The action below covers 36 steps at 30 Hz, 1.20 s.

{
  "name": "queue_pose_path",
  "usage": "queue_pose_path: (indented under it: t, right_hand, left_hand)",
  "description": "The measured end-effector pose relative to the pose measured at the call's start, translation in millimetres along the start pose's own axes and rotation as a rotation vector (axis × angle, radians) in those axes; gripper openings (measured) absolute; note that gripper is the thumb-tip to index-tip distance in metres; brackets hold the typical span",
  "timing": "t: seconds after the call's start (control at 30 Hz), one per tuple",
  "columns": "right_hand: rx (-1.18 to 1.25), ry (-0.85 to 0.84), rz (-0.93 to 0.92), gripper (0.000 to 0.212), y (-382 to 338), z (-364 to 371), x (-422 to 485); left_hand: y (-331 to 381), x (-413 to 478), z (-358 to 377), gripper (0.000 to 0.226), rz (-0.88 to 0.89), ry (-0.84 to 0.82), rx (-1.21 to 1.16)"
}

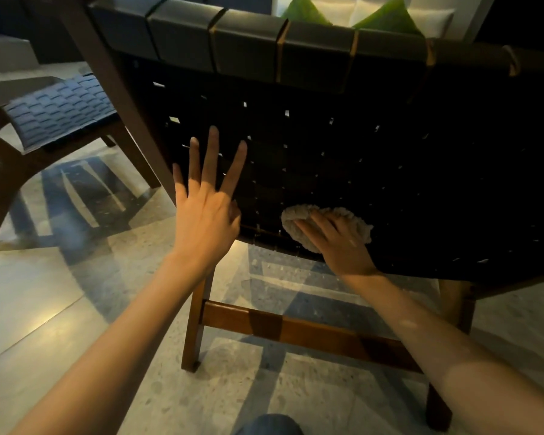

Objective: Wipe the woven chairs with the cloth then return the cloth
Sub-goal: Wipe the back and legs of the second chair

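Observation:
The dark woven back of a wooden chair (pixel 374 146) fills the middle and right of the head view, seen from behind. My right hand (pixel 336 243) presses a pale fluffy cloth (pixel 299 221) flat against the lower part of the weave, fingers straight over it. My left hand (pixel 206 196) is spread with straight fingers near the left edge of the chair back; I cannot tell whether it touches the weave. A second woven chair (pixel 57 111) stands at the left.
A wooden crossbar (pixel 296 331) and chair legs stand below my arms on the polished stone floor (pixel 44 309). Two green cushions (pixel 387 17) lie on a pale sofa behind the chair. My knee (pixel 270 425) shows at the bottom edge.

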State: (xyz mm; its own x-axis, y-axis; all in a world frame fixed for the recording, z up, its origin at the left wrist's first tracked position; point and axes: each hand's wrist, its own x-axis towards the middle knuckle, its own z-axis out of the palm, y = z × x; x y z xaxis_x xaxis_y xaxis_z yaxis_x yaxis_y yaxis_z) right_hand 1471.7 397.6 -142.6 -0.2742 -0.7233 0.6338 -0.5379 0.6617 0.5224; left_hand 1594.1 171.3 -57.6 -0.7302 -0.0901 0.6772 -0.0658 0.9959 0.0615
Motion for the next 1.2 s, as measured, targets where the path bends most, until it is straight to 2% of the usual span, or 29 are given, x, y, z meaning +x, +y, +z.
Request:
queue_pose_path:
  t: [0.07,0.23,0.3,0.37,0.43,0.47,0.57,0.63,0.7,0.83,1.0,1.13,1.2]
  right_hand:
    - [0.025,-0.14,-0.016,0.046,-12,8,-6]
    - [0.219,-0.481,0.169,0.049,-33,-4,4]
    - [0.223,-0.635,0.184,0.053,-36,-16,11]
    - [0.255,-0.714,0.237,0.052,-37,-41,24]
    - [0.382,-0.614,0.31,0.049,-39,-71,34]
    - [0.395,-0.431,0.259,0.044,-41,-82,38]
    - [0.135,0.212,-0.071,0.039,-32,-111,50]
    - [0.015,0.41,-0.118,0.038,-17,-130,68]
    - [-0.035,0.514,-0.057,0.037,0,-144,90]
    - [-0.09,0.509,0.043,0.038,18,-147,119]
    - [-0.04,0.387,0.147,0.061,3,-139,123]
    - [0.109,0.323,0.116,0.058,0,-122,120]
    - [0.076,0.236,0.063,0.063,-7,-99,108]
  left_hand:
    - [0,0,1,0.097,-0.001,-0.001,-0.002]
    - [-9,-7,-5,0.092,0.018,0.018,0.0]
    - [-12,-16,-11,0.087,-0.011,0.053,-0.033]
    - [-14,-25,-17,0.083,-0.059,0.086,-0.076]
    - [-20,-31,-20,0.082,-0.086,0.127,-0.091]
    - [-24,-31,-22,0.082,-0.099,0.154,-0.096]
    - [-35,-22,-29,0.079,-0.182,0.238,-0.14]
    - [-37,-13,-33,0.079,-0.255,0.253,-0.172]
    - [-36,-5,-33,0.082,-0.297,0.255,-0.178]
    - [-34,6,-31,0.077,-0.294,0.283,-0.215]
    - [-46,9,-25,0.068,-0.284,0.288,-0.13]
    - [-54,14,-24,0.066,-0.247,0.306,-0.069]
    - [-54,14,-23,0.067,-0.234,0.319,-0.074]
